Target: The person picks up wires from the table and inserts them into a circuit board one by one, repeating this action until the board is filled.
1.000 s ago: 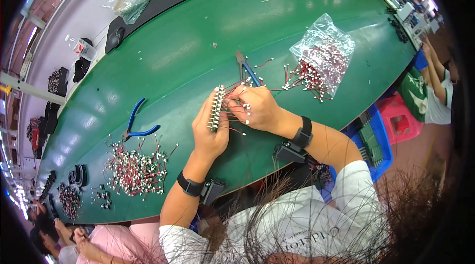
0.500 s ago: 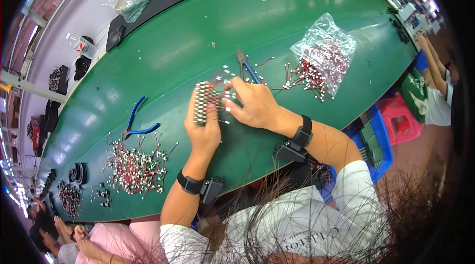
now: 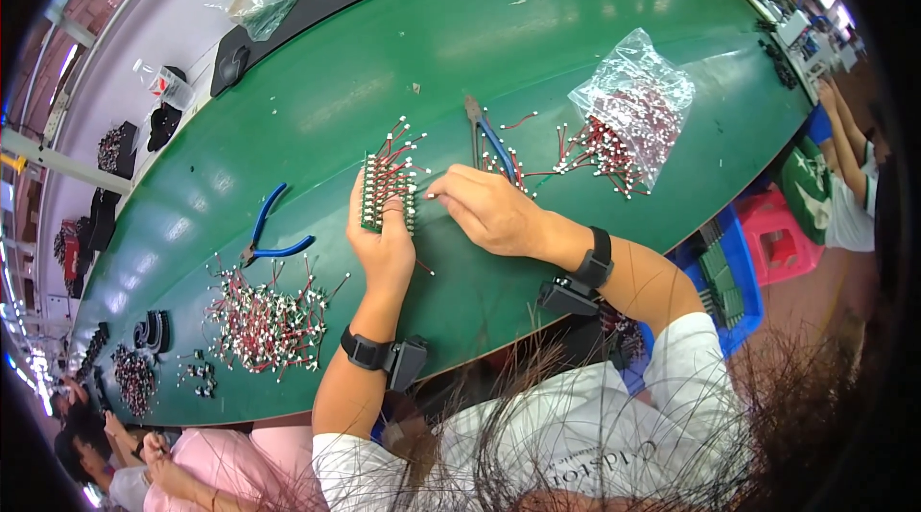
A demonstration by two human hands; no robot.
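My left hand (image 3: pixel 386 253) is closed round a green circuit board panel (image 3: pixel 368 193), thumb across its face. Rows of white connectors run along the panel, and short red wires with white plugs stick out toward its far right. To the right of the panel, my right hand (image 3: pixel 499 213) is pinched, its fingertips apart from the board. A tiny pale bit shows at those fingertips, too small to make out. Beyond the right hand lie blue-handled cutting pliers (image 3: pixel 497 142), with loose red wires beside them. One red wire hangs below the panel.
A clear plastic bag (image 3: pixel 628 95) of red wires lies at right. Left are open blue-handled pliers (image 3: pixel 261 236) and a heap of plugged wires (image 3: pixel 269 325). A blue crate (image 3: pixel 743 306) and pink stool (image 3: pixel 777 238) stand below the table's right edge. Other people sit at both sides.
My left hand has turned the panel so its face shows more and shifted it slightly left. My right hand has drawn back from the wires, down and to the right.
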